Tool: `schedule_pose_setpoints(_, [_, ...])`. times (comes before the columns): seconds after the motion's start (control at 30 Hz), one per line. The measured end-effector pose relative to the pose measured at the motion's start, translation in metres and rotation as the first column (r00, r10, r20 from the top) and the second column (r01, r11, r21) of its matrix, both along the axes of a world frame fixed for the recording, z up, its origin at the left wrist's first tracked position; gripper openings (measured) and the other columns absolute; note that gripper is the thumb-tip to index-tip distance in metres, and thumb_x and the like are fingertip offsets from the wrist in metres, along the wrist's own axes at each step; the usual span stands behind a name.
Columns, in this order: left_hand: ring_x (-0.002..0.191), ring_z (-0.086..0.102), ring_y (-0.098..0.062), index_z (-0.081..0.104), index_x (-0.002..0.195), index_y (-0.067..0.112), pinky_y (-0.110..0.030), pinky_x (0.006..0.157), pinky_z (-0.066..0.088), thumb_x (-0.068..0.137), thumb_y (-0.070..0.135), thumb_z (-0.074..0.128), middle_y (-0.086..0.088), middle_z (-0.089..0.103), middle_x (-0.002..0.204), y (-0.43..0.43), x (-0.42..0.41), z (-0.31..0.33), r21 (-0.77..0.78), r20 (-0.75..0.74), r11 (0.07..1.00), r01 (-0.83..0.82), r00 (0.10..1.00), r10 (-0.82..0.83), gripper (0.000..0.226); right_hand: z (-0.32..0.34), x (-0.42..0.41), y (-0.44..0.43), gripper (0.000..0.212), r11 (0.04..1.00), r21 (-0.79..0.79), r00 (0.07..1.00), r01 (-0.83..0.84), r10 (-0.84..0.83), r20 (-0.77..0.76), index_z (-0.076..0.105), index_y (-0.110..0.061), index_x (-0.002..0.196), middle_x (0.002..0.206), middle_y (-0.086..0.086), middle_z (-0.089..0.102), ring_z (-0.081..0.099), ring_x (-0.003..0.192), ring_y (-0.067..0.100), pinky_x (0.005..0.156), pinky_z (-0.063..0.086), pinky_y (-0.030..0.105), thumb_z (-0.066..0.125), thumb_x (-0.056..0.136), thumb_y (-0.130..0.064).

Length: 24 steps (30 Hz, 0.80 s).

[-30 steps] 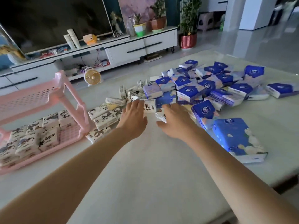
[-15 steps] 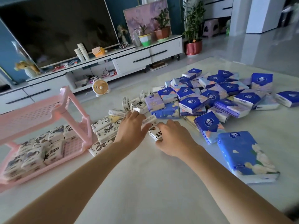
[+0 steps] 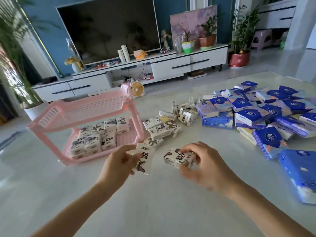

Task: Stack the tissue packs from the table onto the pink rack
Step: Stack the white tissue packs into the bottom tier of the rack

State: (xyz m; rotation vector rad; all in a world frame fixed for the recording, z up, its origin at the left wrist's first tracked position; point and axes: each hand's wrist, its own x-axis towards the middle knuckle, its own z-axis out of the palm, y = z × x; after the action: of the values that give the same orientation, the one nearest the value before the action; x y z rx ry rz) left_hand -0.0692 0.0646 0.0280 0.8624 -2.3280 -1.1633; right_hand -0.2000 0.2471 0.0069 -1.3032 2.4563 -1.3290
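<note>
Tissue packs held: two, one pack in left grip, other pack in right grip, near one pink rack.

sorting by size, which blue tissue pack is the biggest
The blue tissue pack at the near right edge, in front of the pile of smaller blue packs.

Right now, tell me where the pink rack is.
In the head view the pink rack stands on the left side of the table, left of the loose white tissue packs and just beyond the left hand.
</note>
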Motion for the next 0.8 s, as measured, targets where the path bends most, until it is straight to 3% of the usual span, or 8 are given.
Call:
schedule_pose_setpoints(0.13, [0.068,0.063,-0.013,0.053,0.112,0.017,-0.017,0.052,0.054,0.089,0.01,0.058,-0.002,0.067,0.077,-0.039,0.039,0.008,0.203,-0.082,0.967,-0.154,0.981,0.174,0.025,0.004,0.039,-0.029,0.027,0.99,-0.125,0.994,-0.059,0.069,0.085,0.061,-0.03,0.095,0.09,-0.009,0.057,0.052,0.079,0.0,0.068,0.042,0.007,0.075,0.072,-0.029])
schedule_pose_setpoints(0.3, [0.073,0.064,-0.018,0.047,0.129,0.011,-0.02,0.051,0.056,0.086,-0.001,0.058,-0.01,0.063,0.092,-0.082,0.045,0.017,0.298,-0.081,0.925,-0.237,0.959,0.272,0.047,0.003,0.078,-0.101,0.034,0.979,-0.201,0.999,-0.037,0.039,0.006,0.062,-0.016,0.108,0.096,-0.005,0.058,0.05,0.08,0.001,0.076,0.041,0.008,0.069,0.078,-0.033])
schedule_pose_setpoints(0.4, [0.053,0.061,-0.007,0.043,0.136,0.02,-0.014,0.044,0.051,0.087,0.003,0.056,-0.017,0.06,0.116,-0.104,0.032,0.028,0.119,-0.04,0.957,-0.266,0.961,0.273,0.053,0.002,0.081,-0.144,0.035,0.971,-0.224,0.989,0.08,-0.106,-0.107,0.062,-0.009,0.107,0.097,0.005,0.061,0.053,0.089,0.017,0.082,0.046,0.026,0.065,0.082,-0.034])
schedule_pose_setpoints(0.53, [0.055,0.059,-0.01,0.039,0.139,0.016,-0.01,0.034,0.041,0.091,0.006,0.05,-0.012,0.05,0.131,-0.126,0.011,0.04,-0.119,0.065,0.966,-0.23,0.969,0.239,0.051,0.004,0.073,-0.187,0.031,0.98,-0.054,0.922,0.193,-0.2,-0.332,0.064,-0.004,0.105,0.097,0.015,0.061,0.056,0.092,0.03,0.076,0.051,0.036,0.067,0.081,-0.023])
schedule_pose_setpoints(0.63, [0.052,0.056,-0.009,0.041,0.137,0.013,-0.01,0.034,0.041,0.09,0.004,0.048,-0.006,0.054,0.112,-0.135,-0.005,0.035,-0.192,0.125,0.962,-0.197,0.967,0.223,0.048,0.004,0.065,-0.208,0.03,0.956,0.126,0.895,0.266,-0.197,-0.399,0.068,-0.003,0.077,0.073,0.016,0.063,0.061,0.066,0.029,0.049,0.052,0.034,0.085,0.056,-0.017])
schedule_pose_setpoints(0.67, [0.051,0.055,-0.008,0.042,0.136,0.012,-0.013,0.037,0.044,0.089,0.003,0.048,-0.007,0.056,0.108,-0.137,-0.009,0.031,-0.184,0.126,0.963,-0.198,0.967,0.222,0.048,0.003,0.062,-0.214,0.031,0.942,0.161,0.882,0.294,-0.202,-0.426,0.069,-0.003,0.077,0.073,0.016,0.064,0.062,0.066,0.029,0.05,0.052,0.034,0.085,0.056,-0.018])
schedule_pose_setpoints(0.73, [0.051,0.052,-0.007,0.04,0.137,0.012,-0.015,0.04,0.044,0.087,0.003,0.047,-0.007,0.06,0.108,-0.141,-0.018,0.025,-0.178,0.128,0.964,-0.198,0.967,0.222,0.051,0.001,0.058,-0.222,0.032,0.929,0.211,0.883,0.303,-0.191,-0.428,0.065,-0.001,0.1,0.096,0.019,0.063,0.06,0.091,0.034,0.073,0.052,0.038,0.071,0.078,-0.023])
schedule_pose_setpoints(0.8, [0.05,0.047,-0.008,0.039,0.136,0.01,-0.018,0.041,0.041,0.086,0.005,0.046,0.001,0.058,0.085,-0.145,-0.026,0.021,-0.207,0.137,0.96,-0.189,0.966,0.22,0.05,-0.003,0.051,-0.228,0.039,0.926,0.241,0.887,0.289,-0.165,-0.431,0.052,-0.004,0.122,0.119,0.017,0.053,0.048,0.114,0.032,0.093,0.042,0.036,0.05,0.093,-0.031])
